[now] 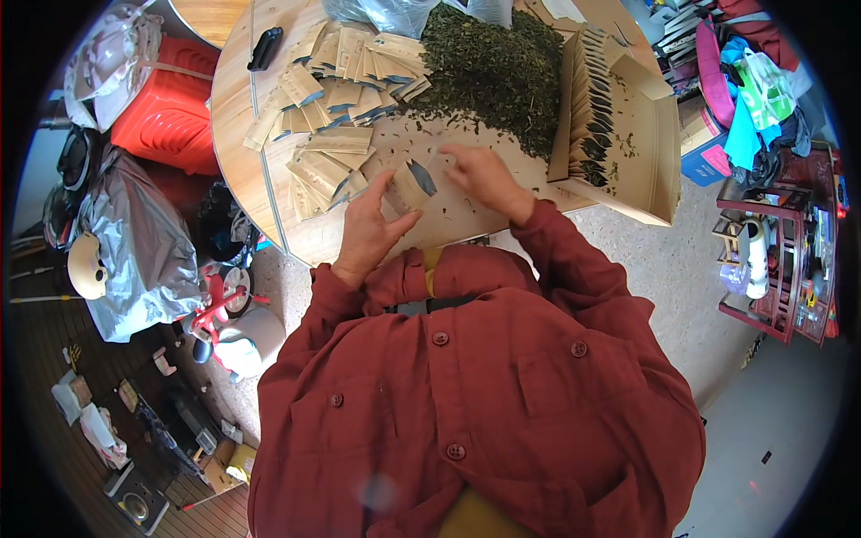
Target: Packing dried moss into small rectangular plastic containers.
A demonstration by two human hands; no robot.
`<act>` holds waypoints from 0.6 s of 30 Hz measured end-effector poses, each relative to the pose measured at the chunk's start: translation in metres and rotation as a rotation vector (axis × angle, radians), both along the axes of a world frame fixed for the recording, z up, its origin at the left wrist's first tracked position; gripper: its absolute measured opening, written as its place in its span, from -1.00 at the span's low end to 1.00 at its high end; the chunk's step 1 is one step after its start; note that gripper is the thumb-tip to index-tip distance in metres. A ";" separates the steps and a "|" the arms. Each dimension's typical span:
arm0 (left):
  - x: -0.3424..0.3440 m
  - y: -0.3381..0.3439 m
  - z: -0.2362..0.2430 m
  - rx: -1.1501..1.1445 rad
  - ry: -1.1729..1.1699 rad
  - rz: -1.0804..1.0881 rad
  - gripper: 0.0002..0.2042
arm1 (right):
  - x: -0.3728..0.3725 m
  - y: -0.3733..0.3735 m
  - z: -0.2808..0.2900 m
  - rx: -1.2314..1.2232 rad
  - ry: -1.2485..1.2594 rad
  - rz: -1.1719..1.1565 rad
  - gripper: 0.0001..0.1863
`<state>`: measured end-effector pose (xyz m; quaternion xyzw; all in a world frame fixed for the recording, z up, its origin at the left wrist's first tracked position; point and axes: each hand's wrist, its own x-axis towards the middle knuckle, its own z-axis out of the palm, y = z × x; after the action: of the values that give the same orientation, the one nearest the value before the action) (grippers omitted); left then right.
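Observation:
My left hand holds a small kraft paper pouch upright, its silvery top open toward the right. My right hand is just right of that pouch, fingers slightly bent and apart, with nothing visible in them. Many flat kraft pouches lie in loose heaps on the round wooden table at left. A large pile of dark green dried leaves covers the back of the table. At right a cardboard box holds a row of filled, standing pouches.
A black tool and plastic bags sit toward the table's back. Red stools and a silver cover are at left. At right stand piled bags and a dark wooden rack of small items.

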<state>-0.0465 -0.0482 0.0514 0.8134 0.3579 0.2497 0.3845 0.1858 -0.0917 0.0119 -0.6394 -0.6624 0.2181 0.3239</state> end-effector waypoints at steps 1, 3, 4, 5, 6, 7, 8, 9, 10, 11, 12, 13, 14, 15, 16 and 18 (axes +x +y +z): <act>-0.001 0.000 0.000 -0.011 -0.019 0.008 -0.43 | -0.011 0.000 -0.002 0.129 -0.136 0.038 -0.71; -0.004 0.000 0.000 -0.020 -0.035 0.016 -0.44 | -0.027 0.006 -0.007 0.261 -0.270 0.074 -0.72; -0.005 0.000 -0.001 -0.079 -0.124 0.020 -0.46 | -0.031 0.013 -0.010 0.143 -0.392 0.112 -0.81; -0.006 0.000 -0.002 -0.139 -0.212 0.026 -0.47 | -0.034 0.018 -0.010 0.024 -0.514 0.153 -0.90; -0.007 0.001 -0.002 -0.138 -0.212 0.030 -0.47 | -0.036 0.022 -0.010 0.025 -0.513 0.157 -0.90; -0.007 0.002 -0.002 -0.140 -0.226 0.007 -0.48 | -0.037 0.025 -0.009 0.030 -0.562 0.193 -0.92; -0.007 0.002 -0.002 -0.141 -0.241 -0.015 -0.48 | -0.037 0.028 -0.009 0.036 -0.613 0.229 -0.93; -0.006 0.001 -0.001 -0.141 -0.243 -0.014 -0.48 | -0.038 0.031 -0.009 0.036 -0.615 0.230 -0.93; -0.006 0.000 0.000 -0.170 -0.269 -0.030 -0.48 | -0.038 0.033 -0.010 0.045 -0.632 0.250 -0.93; -0.004 0.000 0.002 -0.199 -0.299 -0.045 -0.48 | -0.036 0.035 -0.010 0.054 -0.653 0.270 -0.92; -0.004 0.000 0.004 -0.200 -0.305 -0.048 -0.48 | -0.033 0.035 -0.010 0.052 -0.659 0.267 -0.92; -0.005 0.000 0.006 -0.203 -0.303 -0.049 -0.48 | -0.030 0.035 -0.010 0.092 -0.611 0.252 -0.94; -0.005 -0.001 0.007 -0.207 -0.305 -0.046 -0.47 | -0.025 0.034 -0.009 0.134 -0.566 0.241 -0.94; -0.005 -0.001 0.005 -0.208 -0.315 -0.048 -0.47 | -0.021 0.032 -0.008 0.131 -0.575 0.240 -0.94; -0.006 -0.001 0.002 -0.272 -0.340 -0.047 -0.47 | -0.015 0.027 -0.007 0.174 -0.487 0.107 -0.95; -0.008 -0.001 -0.006 -0.336 -0.369 -0.044 -0.46 | -0.008 0.016 0.001 0.218 -0.401 -0.023 -0.94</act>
<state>-0.0544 -0.0492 0.0454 0.6864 0.3002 0.3226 0.5784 0.1781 -0.0761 0.0133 -0.6388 -0.7256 0.0103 0.2554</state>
